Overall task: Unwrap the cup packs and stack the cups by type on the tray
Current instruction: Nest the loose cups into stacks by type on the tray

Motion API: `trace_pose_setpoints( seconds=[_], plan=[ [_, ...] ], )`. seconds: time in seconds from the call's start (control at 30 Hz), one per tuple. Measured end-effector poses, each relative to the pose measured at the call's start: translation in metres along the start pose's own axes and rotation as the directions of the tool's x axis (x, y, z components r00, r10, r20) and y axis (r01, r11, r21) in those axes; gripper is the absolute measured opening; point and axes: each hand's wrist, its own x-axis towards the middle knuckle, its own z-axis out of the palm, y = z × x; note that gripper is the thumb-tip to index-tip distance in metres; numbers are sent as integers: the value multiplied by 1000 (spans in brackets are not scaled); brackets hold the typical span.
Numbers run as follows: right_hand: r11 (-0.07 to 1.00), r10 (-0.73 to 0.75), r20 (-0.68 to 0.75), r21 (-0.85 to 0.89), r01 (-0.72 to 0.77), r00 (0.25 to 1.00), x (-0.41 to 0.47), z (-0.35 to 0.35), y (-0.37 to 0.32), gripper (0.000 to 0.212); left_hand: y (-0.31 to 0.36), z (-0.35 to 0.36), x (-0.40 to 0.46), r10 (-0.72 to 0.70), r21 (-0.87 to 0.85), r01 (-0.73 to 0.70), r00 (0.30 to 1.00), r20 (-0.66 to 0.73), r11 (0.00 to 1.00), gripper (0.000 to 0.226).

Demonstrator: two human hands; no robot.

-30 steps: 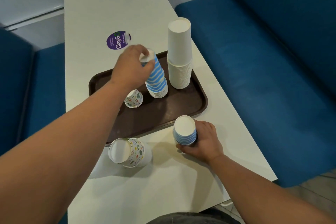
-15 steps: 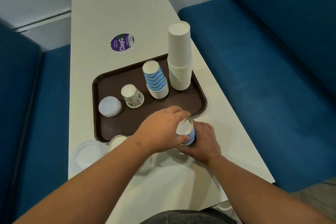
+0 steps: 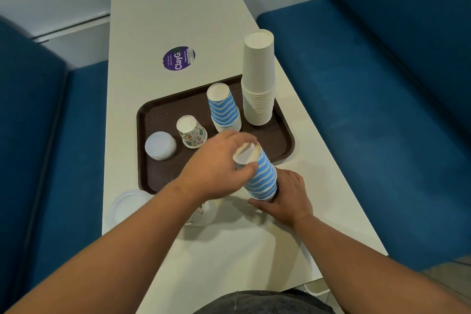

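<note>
A brown tray (image 3: 153, 115) on the white table carries a tall stack of plain white cups (image 3: 258, 84), a shorter stack of blue-striped cups (image 3: 224, 107), one patterned cup (image 3: 191, 132) and a white lid-like disc (image 3: 160, 146). My left hand (image 3: 216, 168) grips the top of a blue-striped cup (image 3: 262, 176) raised out of the stack in front of the tray. My right hand (image 3: 288, 196) holds that stack's base on the table. A pack of patterned cups (image 3: 201, 214) lies under my left forearm, mostly hidden.
A clear plastic wrapper (image 3: 127, 205) lies at the table's left edge beside the tray. A purple round sticker (image 3: 178, 58) sits further back on the table. Blue bench seats (image 3: 369, 109) run along both sides, and the table's near right corner is close to my right forearm.
My left hand left the striped stack on the tray, came back to the stack my right hand holds, and now lifts a striped cup up out of it.
</note>
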Motion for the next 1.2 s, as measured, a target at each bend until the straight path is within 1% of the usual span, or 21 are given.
trace_pose_setpoints(
  seconds=[0.03,0.1,0.17,0.2,0.23,0.3,0.37,0.47,0.57,0.63,0.7,0.77,0.83,0.87,0.9,0.93,0.97,1.0,1.03,1.1,1.2],
  plan=[
    [1000,2,2,1,-2,1000,0,-1,0,73,0,-7,2,-1,-52,-2,999,-53,999,41],
    [1000,9,5,6,-9,1000,-1,-2,-3,76,-4,-22,9,-57,-206,20,983,-174,978,32],
    [1000,22,3,6,-22,1000,-2,-4,-5,80,-10,-40,20,-144,-328,35,939,-314,944,25],
    [1000,30,2,2,-30,1000,-2,-4,-5,81,-15,-48,27,-177,-335,41,905,-387,941,24],
    [999,36,2,-1,-36,999,-3,-4,-5,82,-19,-56,35,-192,-295,54,866,-462,954,23],
    [999,39,-1,-6,-39,999,-3,-4,-6,83,-25,-69,53,-144,-135,80,805,-576,988,26],
    [999,39,2,-6,-39,999,-3,-5,-7,84,-29,-76,72,-72,-16,78,801,-594,997,31],
    [999,39,-6,-8,-39,999,-4,-7,-9,84,-39,-70,97,-103,57,150,865,-492,987,34],
    [999,36,-11,-1,-36,999,-4,-7,-8,84,-52,-48,106,-208,162,265,931,-301,950,33],
    [999,36,-11,-2,-36,999,-4,-6,-8,84,-61,-36,105,-307,209,335,939,-156,919,36],
    [999,33,-9,-2,-33,999,-4,-6,-8,84,-64,-31,99,-352,223,366,931,-101,904,43],
    [999,33,-8,0,-33,999,-4,-6,-7,85,-53,-31,86,-295,201,324,942,-162,924,46],
    [999,32,-6,-4,-32,999,-4,-6,-8,84,-30,-26,65,-146,146,182,963,-227,972,43],
    [1000,30,0,-10,-30,1000,-3,-6,-8,84,-18,-22,53,-78,117,102,979,-190,988,42],
    [1000,26,10,-15,-26,1000,-3,-5,-8,82,-7,-17,41,-24,101,33,996,-91,994,43],
    [1000,22,15,-12,-21,1000,-3,-5,-7,80,1,-10,31,18,133,-25,998,53,991,47],
    [1000,18,13,-5,-18,1000,-2,-4,-7,77,6,-2,24,45,202,-86,979,199,976,53],
    [1000,13,7,0,-13,1000,-2,-3,-6,74,8,6,19,54,266,-139,951,305,954,60],
    [1000,8,-2,-1,-8,1000,-2,-2,-6,71,8,14,15,39,308,-159,931,362,938,64],
    [1000,0,-12,-12,0,1000,-2,0,-5,70,6,24,11,-16,334,-126,920,391,934,62],
    [1000,-6,-3,-18,6,1000,-1,1,-5,73,3,29,8,-18,308,-99,935,354,946,57]
  ],
)
